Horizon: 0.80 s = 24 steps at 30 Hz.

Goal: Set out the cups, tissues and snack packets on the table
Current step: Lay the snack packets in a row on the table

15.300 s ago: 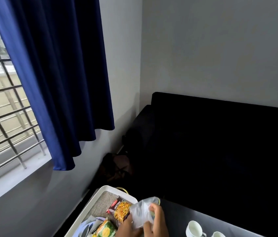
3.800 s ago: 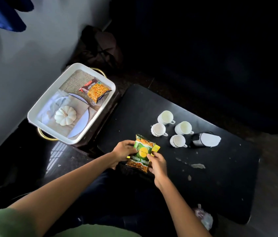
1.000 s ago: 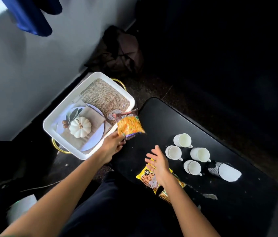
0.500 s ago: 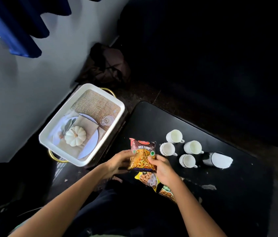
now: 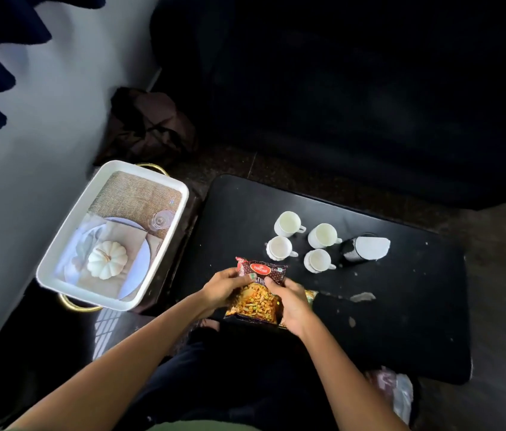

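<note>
A dark red mixture snack packet (image 5: 256, 293) lies near the front edge of the black table (image 5: 400, 321). My left hand (image 5: 225, 286) grips its left side and my right hand (image 5: 292, 301) grips its right side. Under my right hand an edge of another snack packet (image 5: 311, 294) peeks out; the rest is hidden. Several white cups (image 5: 287, 224) stand grouped at the table's middle. To their right is a dark holder with white tissues (image 5: 365, 247).
A white tray (image 5: 68, 225) with gold handles stands left of the table, with a printed picture of a pumpkin, plate and glass inside it. A brown bag (image 5: 149, 126) lies on the floor behind it. A crumpled plastic bag (image 5: 397, 393) lies at the table's near right edge.
My left hand carried the mixture packet from over the tray to the table's front. My right hand joined it, and together they lowered the packet over the packets lying there.
</note>
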Motion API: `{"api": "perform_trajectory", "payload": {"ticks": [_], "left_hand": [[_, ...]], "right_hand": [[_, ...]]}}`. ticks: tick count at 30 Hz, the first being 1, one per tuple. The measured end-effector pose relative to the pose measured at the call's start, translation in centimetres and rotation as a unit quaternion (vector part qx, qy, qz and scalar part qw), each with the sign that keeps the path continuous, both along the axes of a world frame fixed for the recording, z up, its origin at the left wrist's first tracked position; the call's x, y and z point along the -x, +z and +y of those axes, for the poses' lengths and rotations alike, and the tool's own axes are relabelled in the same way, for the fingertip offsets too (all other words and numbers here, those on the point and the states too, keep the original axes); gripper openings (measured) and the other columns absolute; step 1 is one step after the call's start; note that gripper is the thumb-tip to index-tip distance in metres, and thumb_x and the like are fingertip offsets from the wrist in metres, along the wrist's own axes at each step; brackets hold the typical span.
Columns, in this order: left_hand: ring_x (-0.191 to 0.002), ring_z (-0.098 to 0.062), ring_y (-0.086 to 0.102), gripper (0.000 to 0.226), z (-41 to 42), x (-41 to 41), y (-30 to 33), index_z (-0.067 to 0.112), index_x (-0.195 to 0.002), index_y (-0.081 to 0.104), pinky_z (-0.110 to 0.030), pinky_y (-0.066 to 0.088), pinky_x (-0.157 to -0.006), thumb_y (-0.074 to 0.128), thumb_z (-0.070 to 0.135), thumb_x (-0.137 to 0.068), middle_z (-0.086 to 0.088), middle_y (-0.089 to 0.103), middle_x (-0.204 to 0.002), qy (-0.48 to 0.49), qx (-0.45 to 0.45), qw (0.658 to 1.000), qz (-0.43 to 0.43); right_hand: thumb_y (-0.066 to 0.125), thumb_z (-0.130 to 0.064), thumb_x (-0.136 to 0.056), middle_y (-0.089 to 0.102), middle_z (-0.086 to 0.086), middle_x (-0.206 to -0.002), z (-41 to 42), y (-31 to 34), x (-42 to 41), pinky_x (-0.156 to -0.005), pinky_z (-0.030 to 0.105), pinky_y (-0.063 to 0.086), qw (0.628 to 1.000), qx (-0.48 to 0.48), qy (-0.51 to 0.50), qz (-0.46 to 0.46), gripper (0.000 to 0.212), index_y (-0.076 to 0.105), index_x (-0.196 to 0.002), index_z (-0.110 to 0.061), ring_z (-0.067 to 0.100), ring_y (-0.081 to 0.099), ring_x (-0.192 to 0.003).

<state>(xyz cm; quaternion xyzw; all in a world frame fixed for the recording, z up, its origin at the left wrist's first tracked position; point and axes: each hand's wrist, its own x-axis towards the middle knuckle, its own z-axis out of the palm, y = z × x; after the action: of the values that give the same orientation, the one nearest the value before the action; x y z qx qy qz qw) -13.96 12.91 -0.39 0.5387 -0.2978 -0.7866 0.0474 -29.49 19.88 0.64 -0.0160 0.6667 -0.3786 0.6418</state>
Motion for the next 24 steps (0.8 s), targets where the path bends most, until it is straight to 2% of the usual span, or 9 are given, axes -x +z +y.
{"api": "perform_trajectory", "payload": {"ticks": [3,7,10,13,15,18,20,23,24], "left_hand": [[-0.096,-0.031,0.069,0.063,1.5,1.4,-0.5,0.007,-0.111,0.062,-0.048,0.053,-0.093,0.084,0.038,-0.061,-0.014,0.073,-0.103,0.0,-0.002,1.0,-0.002],[-0.071,-0.016,0.069,0.021,3.1,3.1,-0.6,0.009,-0.099,0.065,-0.028,0.058,-0.068,0.073,0.018,-0.083,-0.005,0.073,-0.084,-0.005,0.038,0.997,-0.06],[-0.068,-0.012,0.067,0.018,4.2,4.6,-0.7,0.009,-0.099,0.064,-0.021,0.055,-0.062,0.07,0.017,-0.085,-0.001,0.071,-0.082,-0.03,0.057,0.995,-0.073],[-0.066,-0.009,0.061,0.019,5.4,6.5,-1.1,0.012,-0.101,0.064,-0.017,0.05,-0.057,0.069,0.022,-0.087,0.001,0.067,-0.082,-0.077,0.078,0.99,-0.087],[-0.066,-0.011,0.061,0.012,6.4,8.3,-1.3,0.013,-0.094,0.064,-0.023,0.051,-0.062,0.066,0.023,-0.088,-0.001,0.067,-0.081,-0.092,0.065,0.99,-0.087],[-0.065,-0.011,0.06,0.011,7.8,10.9,-1.9,0.012,-0.093,0.062,-0.019,0.047,-0.056,0.059,0.022,-0.092,0.0,0.065,-0.077,-0.099,0.008,0.992,-0.083],[-0.082,-0.018,0.066,0.03,8.5,12.9,-2.6,0.007,-0.108,0.061,-0.027,0.055,-0.074,0.063,0.028,-0.088,-0.006,0.069,-0.093,-0.109,-0.019,0.991,-0.072],[-0.108,-0.025,0.063,0.097,9.9,15.3,-6.0,0.009,-0.142,0.037,-0.043,0.048,-0.1,0.071,0.054,-0.064,-0.01,0.063,-0.122,-0.135,-0.031,0.987,-0.08],[-0.114,-0.026,0.059,0.098,10.1,16.3,-5.7,0.01,-0.146,0.03,-0.042,0.045,-0.103,0.069,0.053,-0.068,-0.01,0.058,-0.13,-0.143,-0.034,0.986,-0.081]], "right_hand": [[0.073,-0.018,-0.081,0.073,0.015,-0.101,1.3,-0.2,0.8,-0.074,0.036,0.057,0.999,-0.004,-0.034,0.017,0.029,0.066,-0.106,-0.005,0.029,0.07,-0.094],[0.076,-0.03,-0.077,0.073,0.008,-0.102,3.1,-0.2,1.9,-0.079,0.035,0.053,0.999,-0.025,-0.035,0.013,0.034,0.067,-0.105,-0.012,0.027,0.067,-0.098],[0.074,-0.031,-0.078,0.072,0.001,-0.094,4.8,-0.2,3.0,-0.071,0.029,0.048,0.998,-0.051,-0.029,-0.003,0.027,0.066,-0.101,-0.019,0.02,0.065,-0.088],[0.071,-0.023,-0.081,0.07,0.002,-0.092,6.7,-0.8,4.5,-0.07,0.029,0.047,0.997,-0.064,-0.038,0.016,0.025,0.065,-0.104,-0.014,0.017,0.064,-0.084],[0.07,-0.02,-0.083,0.07,0.003,-0.088,7.7,-1.1,5.7,-0.067,0.028,0.048,0.994,-0.08,-0.06,0.042,0.016,0.066,-0.097,-0.013,0.017,0.064,-0.082],[0.065,-0.013,-0.086,0.067,0.004,-0.083,9.0,-1.4,7.9,-0.06,0.028,0.046,0.988,-0.102,-0.089,0.07,0.004,0.064,-0.09,-0.012,0.016,0.062,-0.075],[0.061,-0.011,-0.088,0.066,0.004,-0.082,9.8,-1.7,9.4,-0.058,0.028,0.044,0.987,-0.11,-0.094,0.072,0.002,0.062,-0.09,-0.012,0.017,0.061,-0.073],[0.056,-0.01,-0.091,0.063,0.003,-0.081,10.6,-2.0,11.7,-0.057,0.027,0.04,0.986,-0.121,-0.097,0.064,0.009,0.061,-0.084,-0.014,0.015,0.058,-0.072],[0.055,-0.01,-0.092,0.062,0.002,-0.081,10.7,-2.0,12.5,-0.057,0.027,0.038,0.986,-0.126,-0.096,0.061,0.009,0.06,-0.085,-0.014,0.014,0.057,-0.072]]}}
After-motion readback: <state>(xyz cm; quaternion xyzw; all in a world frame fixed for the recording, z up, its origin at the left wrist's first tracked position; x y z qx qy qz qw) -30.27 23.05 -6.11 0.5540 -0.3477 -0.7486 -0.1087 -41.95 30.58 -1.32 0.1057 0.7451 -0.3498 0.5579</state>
